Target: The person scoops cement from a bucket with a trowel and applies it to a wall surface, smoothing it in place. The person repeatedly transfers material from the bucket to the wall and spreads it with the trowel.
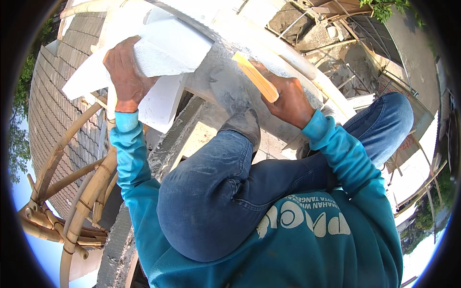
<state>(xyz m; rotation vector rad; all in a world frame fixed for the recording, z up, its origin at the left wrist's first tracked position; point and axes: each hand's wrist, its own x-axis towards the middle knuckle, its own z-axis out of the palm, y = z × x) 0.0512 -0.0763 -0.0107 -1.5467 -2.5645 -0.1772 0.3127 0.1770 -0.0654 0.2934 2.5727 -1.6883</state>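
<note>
I'm gripping an orange-handled saw (pixel 245 65) in my right hand (pixel 289 99); its long axis is running near right to far left, while my left hand (pixel 126 69) is clasping a white block (pixel 170 45).

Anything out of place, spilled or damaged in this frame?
Nothing major stands out. Only whitish streaks near one cuff of the blue jeans look odd, paler than the surrounding denim; dust or fading, I can't tell. The right hand holds the orange-handled handsaw.
</note>
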